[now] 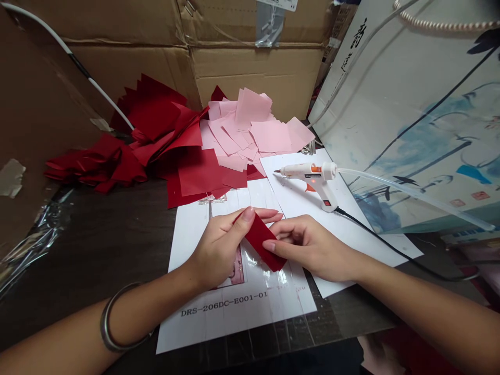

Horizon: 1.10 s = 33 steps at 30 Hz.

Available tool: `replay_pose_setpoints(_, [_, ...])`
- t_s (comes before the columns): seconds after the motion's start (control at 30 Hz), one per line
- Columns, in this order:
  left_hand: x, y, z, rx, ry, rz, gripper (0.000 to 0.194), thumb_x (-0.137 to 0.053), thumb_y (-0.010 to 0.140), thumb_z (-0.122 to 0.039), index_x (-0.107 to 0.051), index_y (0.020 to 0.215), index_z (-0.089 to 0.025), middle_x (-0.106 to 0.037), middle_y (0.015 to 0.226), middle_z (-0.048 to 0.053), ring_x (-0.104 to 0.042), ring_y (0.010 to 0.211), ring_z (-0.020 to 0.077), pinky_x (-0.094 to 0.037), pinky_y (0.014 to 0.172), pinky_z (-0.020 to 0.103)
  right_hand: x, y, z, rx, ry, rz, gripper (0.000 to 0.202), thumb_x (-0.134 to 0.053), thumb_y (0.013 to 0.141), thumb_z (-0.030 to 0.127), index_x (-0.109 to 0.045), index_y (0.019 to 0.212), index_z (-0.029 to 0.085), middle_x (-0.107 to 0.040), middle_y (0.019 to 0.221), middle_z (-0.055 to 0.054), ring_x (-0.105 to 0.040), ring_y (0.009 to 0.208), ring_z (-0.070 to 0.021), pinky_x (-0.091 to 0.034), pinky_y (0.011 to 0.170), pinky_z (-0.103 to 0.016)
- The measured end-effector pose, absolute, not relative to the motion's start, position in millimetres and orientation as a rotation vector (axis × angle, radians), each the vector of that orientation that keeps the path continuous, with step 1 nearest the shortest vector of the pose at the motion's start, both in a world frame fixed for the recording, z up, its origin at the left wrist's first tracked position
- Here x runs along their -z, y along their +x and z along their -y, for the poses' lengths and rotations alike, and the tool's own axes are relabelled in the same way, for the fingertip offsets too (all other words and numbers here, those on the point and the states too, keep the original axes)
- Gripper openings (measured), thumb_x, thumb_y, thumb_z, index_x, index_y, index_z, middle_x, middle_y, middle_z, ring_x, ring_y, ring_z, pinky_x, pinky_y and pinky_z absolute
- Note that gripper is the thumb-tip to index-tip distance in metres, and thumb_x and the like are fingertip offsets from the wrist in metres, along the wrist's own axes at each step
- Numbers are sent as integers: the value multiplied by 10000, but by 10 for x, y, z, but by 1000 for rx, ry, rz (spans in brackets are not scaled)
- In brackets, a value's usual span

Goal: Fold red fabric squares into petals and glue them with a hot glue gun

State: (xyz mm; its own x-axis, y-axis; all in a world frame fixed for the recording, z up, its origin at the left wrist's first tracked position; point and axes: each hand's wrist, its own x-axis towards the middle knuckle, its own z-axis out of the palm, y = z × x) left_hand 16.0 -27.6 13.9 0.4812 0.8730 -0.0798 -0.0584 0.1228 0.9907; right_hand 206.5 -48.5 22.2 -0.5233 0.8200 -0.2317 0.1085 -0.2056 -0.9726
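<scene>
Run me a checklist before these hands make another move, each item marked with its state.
1. Red piece gripped by left hand and right hand: ok.
2. Glue gun lying apart from both hands: ok.
3. Glue stick in the gun's back: ok.
4. Nozzle hot: cannot tell; a light glows, heat doesn't show.
5. Pink pieces neatly stacked: not ok, loosely heaped.

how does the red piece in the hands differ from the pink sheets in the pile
The red piece is deep red, while the pink sheets are pale pink. The red piece shows as a narrow strip; several pink sheets look broader and squarish. The red piece is held by the left hand and right hand; the pink sheets lie loosely heaped. Both look plain, with straight edges.
</scene>
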Motion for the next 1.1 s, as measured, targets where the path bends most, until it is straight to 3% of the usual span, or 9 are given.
replay_pose_setpoints(0.1, [-157,165,268,-816,1204,-769,377,-458,978,-438,-691,1156,-201,-700,1181,58,-622,1148,227,-475,1021,334,-229,2061,486,-1793,-1110,1551,233,-621,890,345,-631,756,154,-517,611,25,-375,535,-83,-262,504,-250])
replay_pose_setpoints(0.23, [-169,175,252,-831,1148,-717,366,-442,988,-413,-706,1118,-195,-710,1159,57,-630,1136,226,-492,996,333,-234,2054,481,-1765,-1137,1568,261,-652,866,355,-602,708,153,-439,574,44,-343,529,-79,-248,503,-252])
replay_pose_setpoints(0.37, [-136,170,232,-869,1133,-757,364,-447,984,-424,-701,1127,-205,-724,1119,58,-646,1108,238,-488,997,363,-227,2058,484,-1806,-1119,1520,259,-617,890,379,-635,777,147,-549,628,9,-398,544,-87,-277,516,-255])
replay_pose_setpoints(0.53, [-105,148,214,-828,1104,-638,554,-307,979,-567,-652,1227,-212,-659,1255,82,-548,1249,290,-444,1050,420,-223,2067,502,-1819,-1090,1440,264,-601,902,388,-656,819,144,-607,670,-15,-441,564,-94,-299,535,-260])
replay_pose_setpoints(0.7, [-179,170,241,-750,1206,-672,393,-532,948,-419,-617,1277,-223,-641,1287,77,-564,1236,265,-453,1046,361,-223,2061,494,-1801,-1103,1528,285,-626,883,388,-613,730,147,-491,607,25,-352,538,-83,-247,512,-259])
replay_pose_setpoints(1.1, [-171,174,296,-920,1675,-737,305,-520,947,-330,-666,1205,-262,-692,1195,60,-660,1091,243,-549,940,368,-168,2045,501,-1786,-1103,1577,271,-555,923,402,-618,812,163,-503,698,14,-387,605,-101,-315,566,-258])
